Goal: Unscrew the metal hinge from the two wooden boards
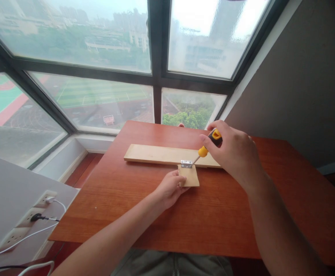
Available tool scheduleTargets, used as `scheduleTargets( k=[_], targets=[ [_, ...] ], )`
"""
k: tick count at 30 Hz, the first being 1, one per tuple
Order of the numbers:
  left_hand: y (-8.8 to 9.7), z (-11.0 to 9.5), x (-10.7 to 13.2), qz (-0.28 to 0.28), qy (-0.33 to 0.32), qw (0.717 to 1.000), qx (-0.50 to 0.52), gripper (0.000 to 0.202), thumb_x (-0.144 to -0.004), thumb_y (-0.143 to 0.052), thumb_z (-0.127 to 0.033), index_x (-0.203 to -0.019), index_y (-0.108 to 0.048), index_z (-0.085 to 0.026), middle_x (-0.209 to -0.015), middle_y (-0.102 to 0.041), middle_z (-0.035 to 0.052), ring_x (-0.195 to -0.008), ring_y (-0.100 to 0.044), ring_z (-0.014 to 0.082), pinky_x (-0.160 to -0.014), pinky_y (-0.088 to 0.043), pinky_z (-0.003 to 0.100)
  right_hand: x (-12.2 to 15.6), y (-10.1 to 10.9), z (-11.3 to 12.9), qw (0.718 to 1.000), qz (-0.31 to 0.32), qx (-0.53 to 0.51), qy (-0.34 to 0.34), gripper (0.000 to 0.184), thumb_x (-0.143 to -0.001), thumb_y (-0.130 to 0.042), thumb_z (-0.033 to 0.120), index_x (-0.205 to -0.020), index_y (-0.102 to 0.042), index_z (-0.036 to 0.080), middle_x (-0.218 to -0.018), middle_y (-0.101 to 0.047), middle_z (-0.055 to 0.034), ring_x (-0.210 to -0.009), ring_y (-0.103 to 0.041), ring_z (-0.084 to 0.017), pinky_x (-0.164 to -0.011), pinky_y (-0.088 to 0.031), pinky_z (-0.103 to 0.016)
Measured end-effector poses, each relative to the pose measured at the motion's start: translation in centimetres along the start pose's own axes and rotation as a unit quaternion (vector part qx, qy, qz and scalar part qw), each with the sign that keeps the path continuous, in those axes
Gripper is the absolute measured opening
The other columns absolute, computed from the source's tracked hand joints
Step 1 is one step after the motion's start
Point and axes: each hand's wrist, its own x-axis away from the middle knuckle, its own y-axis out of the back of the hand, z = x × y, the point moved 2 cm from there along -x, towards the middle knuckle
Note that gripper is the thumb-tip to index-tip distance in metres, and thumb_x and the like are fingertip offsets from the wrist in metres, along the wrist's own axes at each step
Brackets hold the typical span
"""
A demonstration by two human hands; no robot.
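My left hand grips a small square wooden piece, thumb on top and fingers underneath. A silver metal hinge lies along the far edge of that piece, where it meets a long pale wooden board. In my right hand is a yellow and black screwdriver, held tilted with its handle up to the right. Its tip touches or nearly touches the right end of the hinge. Part of the board's right side is hidden behind my right hand.
The reddish-brown wooden table carries the board. Large windows with dark frames stand beyond it. To the left, a low white wall holds sockets with plugged-in cables. A grey wall rises on the right.
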Motion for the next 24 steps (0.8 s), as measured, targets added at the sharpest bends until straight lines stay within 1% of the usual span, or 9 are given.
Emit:
scheduleTargets(
  k=[3,8,11,15,17,18,21,22,24],
  targets=[
    [-0.02,0.01,-0.07,-0.001,0.005,1.0,0.008,0.032,-0.066,-0.056,0.005,-0.093,-0.068,-0.01,-0.1,-0.072,0.0138,-0.09,-0.069,0.0186,-0.085,-0.057,0.029,-0.04,-0.04,-0.05,1.0,0.002,-0.014,0.0,0.025,-0.089,-0.053,0.039,-0.108,-0.062,0.026,-0.085,-0.071,-0.0031,-0.072,-0.064,-0.024,-0.059,-0.035,-0.031],
    [0.06,0.1,-0.12,-0.004,0.0,1.0,0.006,0.033,-0.066,-0.055,0.005,-0.093,-0.068,-0.009,-0.099,-0.072,0.0145,-0.091,-0.069,0.0201,-0.084,-0.057,0.03,0.12,0.13,0.01,0.998,0.012,-0.065,0.009,0.04,-0.079,-0.056,0.026,-0.119,-0.059,0.024,-0.097,-0.073,-0.004,-0.077,-0.066,-0.023,-0.065,-0.042,-0.032],
    [0.01,0.14,0.02,-0.006,-0.017,1.0,0.002,0.034,-0.066,-0.056,0.004,-0.095,-0.068,-0.01,-0.1,-0.072,0.0142,-0.093,-0.069,0.0217,-0.086,-0.057,0.032,0.24,0.27,0.09,0.998,0.009,-0.063,0.018,0.04,-0.081,-0.058,0.031,-0.121,-0.059,0.025,-0.104,-0.073,-0.0045,-0.079,-0.066,-0.023,-0.064,-0.041,-0.032],
    [-0.13,0.13,0.25,-0.004,-0.028,1.0,-0.002,0.037,-0.066,-0.056,0.004,-0.097,-0.066,-0.013,-0.103,-0.072,0.013,-0.097,-0.069,0.0226,-0.09,-0.057,0.035,0.16,0.22,-0.2,1.0,-0.011,-0.016,0.009,0.034,-0.088,-0.057,0.048,-0.112,-0.064,0.026,-0.089,-0.073,-0.0038,-0.075,-0.065,-0.025,-0.06,-0.037,-0.032],
    [-0.15,0.1,0.29,0.004,-0.031,0.999,-0.006,0.039,-0.065,-0.057,0.003,-0.1,-0.067,-0.013,-0.103,-0.072,0.0129,-0.098,-0.069,0.023,-0.091,-0.057,0.036,0.06,0.15,-0.41,0.999,-0.009,-0.028,0.018,0.029,-0.09,-0.054,0.044,-0.11,-0.065,0.026,-0.083,-0.071,-0.0033,-0.073,-0.064,-0.024,-0.061,-0.038,-0.032],
    [-0.14,0.07,0.29,0.008,-0.034,0.999,-0.009,0.04,-0.065,-0.057,0.003,-0.101,-0.067,-0.013,-0.103,-0.072,0.0129,-0.097,-0.069,0.0232,-0.091,-0.057,0.036,0.03,0.15,-0.48,0.999,-0.007,-0.041,0.024,0.027,-0.09,-0.054,0.039,-0.111,-0.065,0.025,-0.085,-0.072,-0.0033,-0.074,-0.064,-0.023,-0.063,-0.039,-0.032],
    [-0.09,0.02,0.21,0.015,-0.04,0.999,-0.018,0.042,-0.065,-0.058,0.003,-0.103,-0.068,-0.012,-0.103,-0.072,0.0131,-0.096,-0.07,0.0234,-0.09,-0.057,0.037,0.08,0.27,-0.48,0.997,0.006,-0.072,0.038,0.036,-0.082,-0.056,0.026,-0.118,-0.061,0.024,-0.103,-0.072,-0.0039,-0.078,-0.065,-0.022,-0.065,-0.041,-0.032],
    [-0.07,0.02,0.16,0.014,-0.04,0.999,-0.021,0.042,-0.066,-0.058,0.003,-0.104,-0.068,-0.012,-0.103,-0.072,0.0132,-0.096,-0.07,0.0233,-0.09,-0.058,0.037,0.13,0.33,-0.41,0.997,0.007,-0.072,0.041,0.038,-0.081,-0.057,0.026,-0.119,-0.06,0.023,-0.108,-0.071,-0.0044,-0.079,-0.065,-0.022,-0.065,-0.041,-0.032],
    [-0.01,0.05,0.08,0.009,-0.039,0.999,-0.024,0.039,-0.069,-0.058,0.002,-0.105,-0.068,-0.012,-0.105,-0.072,0.0134,-0.097,-0.07,0.0231,-0.09,-0.058,0.037,0.26,0.42,-0.29,0.998,-0.003,-0.055,0.037,0.036,-0.083,-0.058,0.034,-0.118,-0.06,0.023,-0.111,-0.07,-0.0051,-0.08,-0.065,-0.023,-0.063,-0.04,-0.032]
  ],
)
